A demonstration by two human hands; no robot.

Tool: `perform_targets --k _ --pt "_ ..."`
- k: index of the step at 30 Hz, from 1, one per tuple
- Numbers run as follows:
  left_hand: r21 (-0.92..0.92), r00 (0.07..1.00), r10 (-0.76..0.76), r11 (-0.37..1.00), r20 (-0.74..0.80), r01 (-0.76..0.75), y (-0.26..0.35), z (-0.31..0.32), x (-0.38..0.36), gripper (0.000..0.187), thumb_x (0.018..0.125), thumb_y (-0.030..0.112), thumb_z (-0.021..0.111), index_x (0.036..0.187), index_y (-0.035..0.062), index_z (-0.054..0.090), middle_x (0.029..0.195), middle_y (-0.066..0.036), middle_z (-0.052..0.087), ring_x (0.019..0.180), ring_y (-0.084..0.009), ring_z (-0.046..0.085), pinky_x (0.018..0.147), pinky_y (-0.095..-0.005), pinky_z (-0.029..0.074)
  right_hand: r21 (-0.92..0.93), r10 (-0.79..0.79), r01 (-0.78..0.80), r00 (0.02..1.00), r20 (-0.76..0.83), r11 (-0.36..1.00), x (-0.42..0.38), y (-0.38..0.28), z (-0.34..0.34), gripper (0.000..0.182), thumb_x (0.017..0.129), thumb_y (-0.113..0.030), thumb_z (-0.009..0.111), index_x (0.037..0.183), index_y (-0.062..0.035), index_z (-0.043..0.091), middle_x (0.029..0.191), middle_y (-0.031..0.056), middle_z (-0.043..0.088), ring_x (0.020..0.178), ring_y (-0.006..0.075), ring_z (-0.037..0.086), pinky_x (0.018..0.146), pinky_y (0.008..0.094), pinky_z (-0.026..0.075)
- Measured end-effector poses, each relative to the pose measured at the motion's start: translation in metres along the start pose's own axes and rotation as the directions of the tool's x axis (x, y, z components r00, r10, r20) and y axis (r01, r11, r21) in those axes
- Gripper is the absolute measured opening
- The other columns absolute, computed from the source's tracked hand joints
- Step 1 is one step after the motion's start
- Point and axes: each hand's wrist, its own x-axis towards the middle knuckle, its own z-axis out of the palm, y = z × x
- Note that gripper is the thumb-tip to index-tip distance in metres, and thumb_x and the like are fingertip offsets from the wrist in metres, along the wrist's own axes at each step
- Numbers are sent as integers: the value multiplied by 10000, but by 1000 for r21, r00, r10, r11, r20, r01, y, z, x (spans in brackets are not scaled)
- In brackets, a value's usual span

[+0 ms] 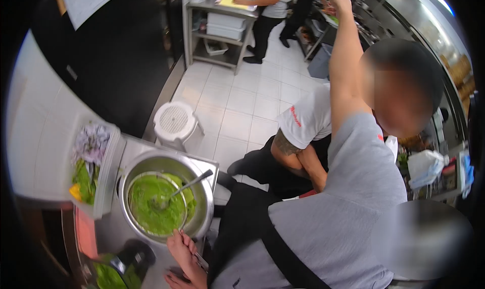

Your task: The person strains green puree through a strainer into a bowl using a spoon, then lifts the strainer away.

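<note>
At the lower left, my left hand [183, 249] is closed round the handle of a wide strainer [132, 215]. The strainer rests inside a big metal bowl [208, 208] and holds thick green puree [151, 213]. A metal spoon [194, 182] leans in the puree, its handle over the bowl's right side, with no hand on it. The raised bare arm from the grey sleeve appears to be mine; its right hand [340, 3] is curled high at the top of the view. Whatever its fingers may hold is hidden.
A plastic container [115, 157] of chopped onion and green leaves stands left of the bowl. A blender jug [108, 276] with green contents is below it. A white stool [174, 119] stands beyond the counter. A co-worker [305, 122] with crossed arms is close by; others work behind.
</note>
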Motion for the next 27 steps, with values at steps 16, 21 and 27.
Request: perform_targets --k 16,21,27 --pt "-135 998 -11 991 -56 4 0 17 -1 316 1102 315 496 999 18 535 578 30 397 384 -65 321 348 -260 227 709 -498 672 -549 671 213 -559 12 173 457 815 -163 803 1158 -35 529 1060 152 632 940 394 667 840 487 551" --pt "-139 1000 22 990 -4 -22 -4 13 0 283 1098 281 487 1010 13 513 593 29 402 399 -63 309 363 -269 223 594 -485 765 -433 760 247 -583 41 178 362 841 -40 694 1157 -56 518 1005 142 627 907 384 680 778 478 568" --pt "-112 1000 8 994 13 -6 -4 11 -2 265 1092 259 495 1006 9 509 607 30 409 420 -61 314 373 -276 229 622 -636 763 -392 664 178 -572 13 166 396 856 12 615 1233 -106 596 986 131 638 841 362 705 743 485 585"
